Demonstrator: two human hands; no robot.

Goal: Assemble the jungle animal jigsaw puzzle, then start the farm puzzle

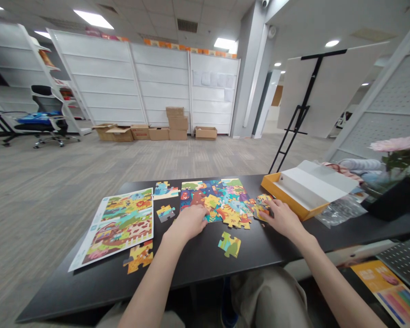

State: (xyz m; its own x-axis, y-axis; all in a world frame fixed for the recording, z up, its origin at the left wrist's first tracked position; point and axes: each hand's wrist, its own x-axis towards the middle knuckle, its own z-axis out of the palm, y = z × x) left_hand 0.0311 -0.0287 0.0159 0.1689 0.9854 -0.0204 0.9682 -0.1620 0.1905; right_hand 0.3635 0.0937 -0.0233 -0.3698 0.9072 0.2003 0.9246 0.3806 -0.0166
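Observation:
A colourful animal picture (187,186) lies flat on the dark table, with a heap of loose puzzle pieces (230,214) on it. My left hand (190,222) rests at the near left edge of this heap, palm down, fingers loosely bent and nothing visible in them. To the right of the heap, my right hand (283,217) has its thumb and fingers on a puzzle piece (259,212) among a few others. Nearer to me lies a single green and yellow puzzle piece (230,244). The undersides of both hands are hidden.
At left, a reference sheet (123,223) overlaps joined giraffe pieces (139,257); more pieces (166,212) lie beside it. An open yellow box (294,196) stands at right, near plastic wrap (341,212) and a flower vase (392,200). The table's near edge (225,275) crosses above my knees.

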